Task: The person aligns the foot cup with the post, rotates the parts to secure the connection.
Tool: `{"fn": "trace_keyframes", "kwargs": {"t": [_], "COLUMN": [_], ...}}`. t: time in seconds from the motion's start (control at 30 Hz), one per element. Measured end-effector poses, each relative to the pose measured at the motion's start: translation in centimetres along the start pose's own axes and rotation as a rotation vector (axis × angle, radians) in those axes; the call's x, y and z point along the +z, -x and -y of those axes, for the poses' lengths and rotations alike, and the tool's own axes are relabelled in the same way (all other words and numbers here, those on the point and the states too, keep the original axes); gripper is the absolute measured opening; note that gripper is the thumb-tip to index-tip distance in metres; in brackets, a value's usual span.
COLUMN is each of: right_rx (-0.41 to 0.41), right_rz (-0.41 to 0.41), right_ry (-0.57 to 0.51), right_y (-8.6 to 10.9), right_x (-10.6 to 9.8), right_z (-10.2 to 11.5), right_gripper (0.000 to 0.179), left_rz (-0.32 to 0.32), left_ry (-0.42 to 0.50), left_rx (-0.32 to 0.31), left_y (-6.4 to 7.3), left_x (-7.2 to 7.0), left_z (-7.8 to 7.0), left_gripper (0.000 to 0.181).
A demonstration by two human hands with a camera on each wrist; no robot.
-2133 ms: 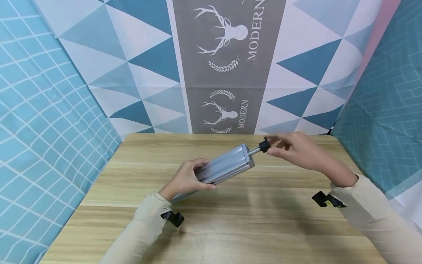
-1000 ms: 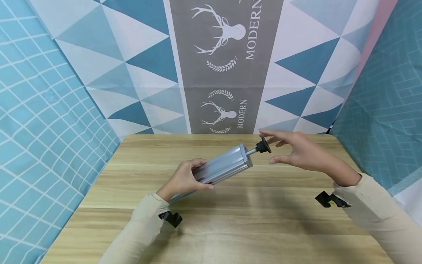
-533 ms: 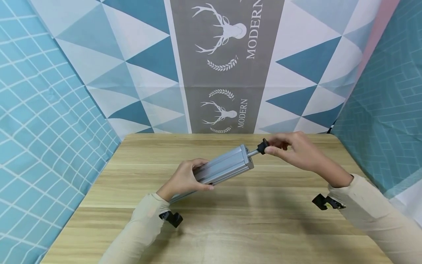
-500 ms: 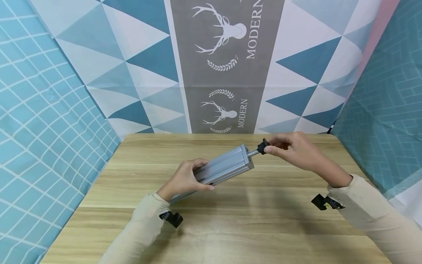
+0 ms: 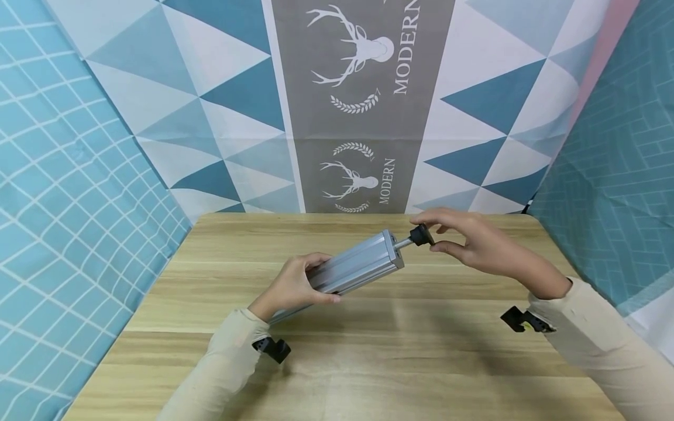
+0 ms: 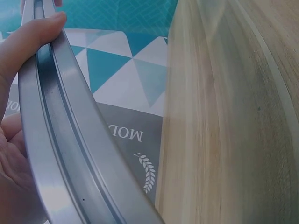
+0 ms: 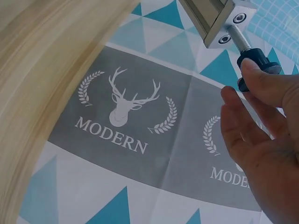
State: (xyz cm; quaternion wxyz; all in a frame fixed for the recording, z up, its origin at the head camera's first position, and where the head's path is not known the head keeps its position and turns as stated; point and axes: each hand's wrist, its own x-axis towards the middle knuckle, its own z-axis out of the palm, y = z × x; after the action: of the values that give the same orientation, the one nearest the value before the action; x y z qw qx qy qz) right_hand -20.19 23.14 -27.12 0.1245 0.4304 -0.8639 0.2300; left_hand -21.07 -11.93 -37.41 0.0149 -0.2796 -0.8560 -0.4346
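A silver aluminium profile slants up to the right above the table, lengthwise grooves along its sides. My left hand grips its lower part, thumb along the near side; the left wrist view shows that thumb crossing the groove of the profile. From the profile's upper end plate sticks a threaded rod carrying a black levelling foot. Thumb and fingertips of my right hand pinch the foot at its edge. In the right wrist view, the thumb lies on the black foot.
Beneath both hands spreads a wood-grain table. Patterned cloth with deer prints hangs behind its back edge, and blue tiled-print cloth closes the left side. Black camera mounts sit on both wrists.
One second ago my right fingers were spread around the foot; half a second ago they were closed on it. Now they hold its edge with a wider grasp. My left hand keeps its grip.
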Motion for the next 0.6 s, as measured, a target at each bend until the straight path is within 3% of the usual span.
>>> {"fn": "trace_keyframes", "kwargs": {"t": [0.13,0.3,0.43,0.6], "right_rx": [0.059,0.22,0.349,0.371], "right_rz": [0.011,0.052,0.051,0.063], "right_ry": [-0.006,-0.09,-0.156,-0.13], "right_y": [0.11,0.19,0.2,0.19], "right_x": [-0.04,0.31,0.63,0.52], "right_z": [0.07,0.37,0.44,0.46], "right_gripper": [0.06,0.038,0.032,0.036], "left_rz": [0.002,0.003,0.012,0.002], "left_ry": [0.001,-0.004,0.0,-0.007], "left_rx": [0.011,-0.007,-0.023,-0.02], "left_y": [0.0,0.1,0.15,0.06], "left_x": [0.02,0.28,0.52,0.56], "left_z": [-0.02,0.08,0.01,0.0], "left_gripper": [0.07,0.071,0.072,0.072]}}
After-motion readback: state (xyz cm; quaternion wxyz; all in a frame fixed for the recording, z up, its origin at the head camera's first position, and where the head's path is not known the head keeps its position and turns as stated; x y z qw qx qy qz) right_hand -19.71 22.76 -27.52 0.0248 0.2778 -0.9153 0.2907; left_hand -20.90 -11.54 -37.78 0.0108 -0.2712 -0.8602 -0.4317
